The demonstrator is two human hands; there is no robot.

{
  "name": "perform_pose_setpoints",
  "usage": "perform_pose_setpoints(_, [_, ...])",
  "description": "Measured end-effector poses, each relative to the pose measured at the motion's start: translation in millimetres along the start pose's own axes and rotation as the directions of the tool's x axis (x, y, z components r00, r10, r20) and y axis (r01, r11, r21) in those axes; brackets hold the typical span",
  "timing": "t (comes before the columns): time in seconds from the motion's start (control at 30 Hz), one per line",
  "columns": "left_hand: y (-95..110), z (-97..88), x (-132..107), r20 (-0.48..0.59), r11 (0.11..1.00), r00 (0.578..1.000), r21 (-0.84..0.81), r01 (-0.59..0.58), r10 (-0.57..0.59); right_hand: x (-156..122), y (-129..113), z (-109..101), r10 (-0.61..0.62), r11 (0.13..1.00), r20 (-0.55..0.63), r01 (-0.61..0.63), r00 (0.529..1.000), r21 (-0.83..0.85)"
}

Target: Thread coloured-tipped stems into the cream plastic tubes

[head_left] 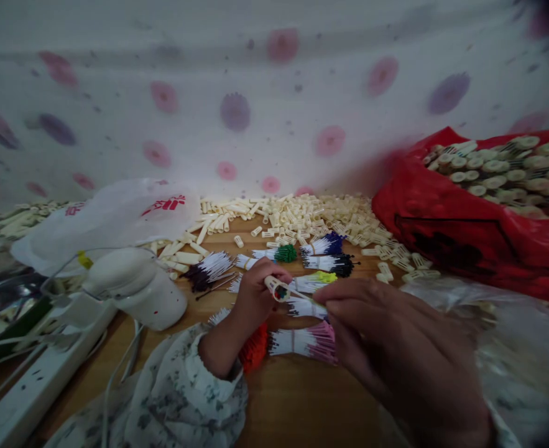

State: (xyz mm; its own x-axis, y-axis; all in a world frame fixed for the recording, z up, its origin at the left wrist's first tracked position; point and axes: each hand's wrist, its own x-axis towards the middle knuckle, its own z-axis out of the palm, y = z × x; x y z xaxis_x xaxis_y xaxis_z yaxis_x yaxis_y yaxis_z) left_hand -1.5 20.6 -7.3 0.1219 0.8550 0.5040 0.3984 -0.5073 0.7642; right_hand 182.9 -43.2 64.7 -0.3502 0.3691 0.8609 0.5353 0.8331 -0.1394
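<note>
My left hand (250, 298) is closed around a small cream plastic tube (276, 289) with coloured tips showing in its end. My right hand (395, 348) reaches in from the right, its fingers pinched together at thin white sticks (308, 301) that run towards the tube. Under and around the hands lie bundles of white sticks with coloured tips: pink (304, 342), orange (254, 350), yellow-green (314, 281), green (278, 253), blue (323, 245), black (332, 264) and dark purple (206, 272). All rest on a wooden table (297, 398).
A heap of cream tubes (297, 218) covers the table's far side. A red bag (470, 236) of finished tubes stands at the right, a white plastic bag (115, 214) at the left. A white lamp-like device (134, 286) with cords and a power strip (27, 386) lie left.
</note>
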Motion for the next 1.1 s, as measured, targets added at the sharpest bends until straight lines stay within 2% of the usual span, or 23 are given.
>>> perform_pose_setpoints(0.23, [-2.2,-0.7,-0.3,0.023,0.999,1.0,0.04,-0.022,0.021,-4.5,0.0,3.6,0.014,0.999,-0.009,-0.014,1.0,0.035])
perform_pose_setpoints(0.47, [-2.5,0.4,0.1,0.035,0.998,0.998,0.033,-0.061,0.059,-5.1,-0.5,1.5,0.024,1.0,0.036,-0.024,0.999,0.02])
perform_pose_setpoints(0.67, [-2.4,2.2,-0.2,0.034,0.996,0.997,0.06,-0.068,0.066,-9.9,9.4,14.0,0.018,0.997,0.044,-0.021,0.999,0.069])
perform_pose_setpoints(0.77, [-4.6,2.2,-1.3,0.011,0.995,0.998,0.067,-0.068,0.068,-11.8,15.5,23.4,0.061,0.985,0.003,-0.061,0.998,0.162])
perform_pose_setpoints(0.9, [-7.3,0.5,-2.6,-0.009,0.989,0.998,0.14,-0.052,0.054,-14.5,20.7,33.6,0.159,0.974,-0.051,-0.148,0.986,0.169])
perform_pose_setpoints(1.1, [-5.7,-3.8,-4.9,0.09,0.975,0.989,0.181,-0.131,0.116,-20.6,26.1,38.8,0.166,0.98,-0.039,-0.16,0.985,0.118])
